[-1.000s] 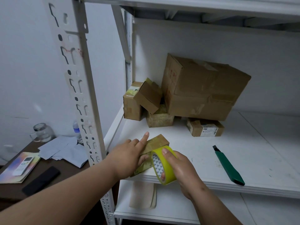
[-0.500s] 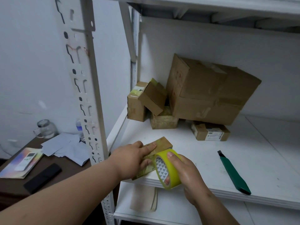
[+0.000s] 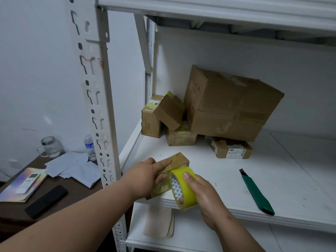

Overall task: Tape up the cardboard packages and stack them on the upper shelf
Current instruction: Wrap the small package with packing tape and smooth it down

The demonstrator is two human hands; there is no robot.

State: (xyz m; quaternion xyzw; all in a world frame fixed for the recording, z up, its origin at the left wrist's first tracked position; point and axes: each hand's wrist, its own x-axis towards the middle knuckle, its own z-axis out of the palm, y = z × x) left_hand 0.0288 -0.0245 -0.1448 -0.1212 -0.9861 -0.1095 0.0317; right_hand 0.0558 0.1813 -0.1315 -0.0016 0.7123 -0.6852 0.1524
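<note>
Head: L hand (image 3: 143,176) flatter on pkg (image 3: 177,160)

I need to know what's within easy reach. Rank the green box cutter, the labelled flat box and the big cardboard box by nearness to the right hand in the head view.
From the right hand, which holds the yellow tape roll:
1. Green box cutter, lying on the shelf to its right.
2. Labelled flat box, farther back on the shelf.
3. Big cardboard box, at the back, resting on the flat box.

Yellow tape roll (image 3: 183,190) (triangle-patterned core), brown cardboard package (image 3: 174,160), green knife (image 3: 257,193).
</note>
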